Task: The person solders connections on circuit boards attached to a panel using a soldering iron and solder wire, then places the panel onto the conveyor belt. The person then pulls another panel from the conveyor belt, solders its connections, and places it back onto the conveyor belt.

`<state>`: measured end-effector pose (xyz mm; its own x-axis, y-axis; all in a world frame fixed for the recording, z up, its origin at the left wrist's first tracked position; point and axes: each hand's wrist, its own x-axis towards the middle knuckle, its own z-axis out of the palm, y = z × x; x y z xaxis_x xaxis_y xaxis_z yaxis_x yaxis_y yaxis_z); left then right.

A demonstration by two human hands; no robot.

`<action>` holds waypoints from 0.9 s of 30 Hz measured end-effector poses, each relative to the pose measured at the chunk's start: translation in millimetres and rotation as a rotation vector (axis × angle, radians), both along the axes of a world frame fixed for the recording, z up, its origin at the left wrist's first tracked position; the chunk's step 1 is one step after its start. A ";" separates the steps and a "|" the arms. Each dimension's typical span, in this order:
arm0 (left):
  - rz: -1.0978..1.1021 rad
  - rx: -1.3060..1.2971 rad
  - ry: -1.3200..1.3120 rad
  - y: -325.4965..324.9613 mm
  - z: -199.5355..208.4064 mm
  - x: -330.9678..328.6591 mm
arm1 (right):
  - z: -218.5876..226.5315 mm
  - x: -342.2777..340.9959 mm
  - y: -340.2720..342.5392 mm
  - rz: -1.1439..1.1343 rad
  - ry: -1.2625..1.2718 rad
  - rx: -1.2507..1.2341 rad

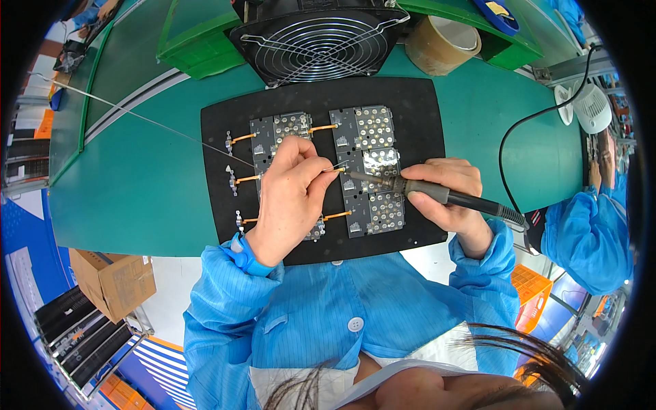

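My left hand (290, 195) is closed in a pinch on a thin solder wire (150, 113), which runs in from the far left. Its short end pokes out past my fingertips. With my right hand (451, 181) I grip a soldering iron (478, 205), and its tip points left, close to the wire end. Both meet at the left edge of the middle circuit board (350, 160) in the right column, by an orange flat cable. Another board (374, 213) lies nearer me and one (362, 128) farther off. My left hand partly covers the left column of boards (283, 126).
A black mat (420, 116) lies under the boards on the green table (123, 198). Beyond it stands a fan (321, 48) with a wire guard, beside a tape roll (441, 44) and green bins (198, 41). A black cord (506, 137) curves at right, near a co-worker's blue sleeve (588, 236).
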<state>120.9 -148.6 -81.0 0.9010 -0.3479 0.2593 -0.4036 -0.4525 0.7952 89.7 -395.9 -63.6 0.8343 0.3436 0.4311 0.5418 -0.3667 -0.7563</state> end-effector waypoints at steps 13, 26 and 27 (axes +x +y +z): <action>-0.004 0.012 -0.106 28.7 18.1 -9.9 | 15.8 -2.3 -43.1 -0.584 -0.250 0.091; -0.325 -0.080 0.193 24.8 24.6 -73.1 | 7.8 1.6 -42.9 -0.735 -0.317 -0.156; -0.317 -0.077 0.193 22.3 21.9 -79.8 | 7.4 -2.5 -35.9 -0.711 -0.331 -0.195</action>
<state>41.2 -126.3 -59.1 0.7868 -0.6030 0.1313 -0.3530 -0.2652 0.8973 87.2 -431.8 -56.3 0.7211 -0.1268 0.6811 0.3140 -0.8166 -0.4844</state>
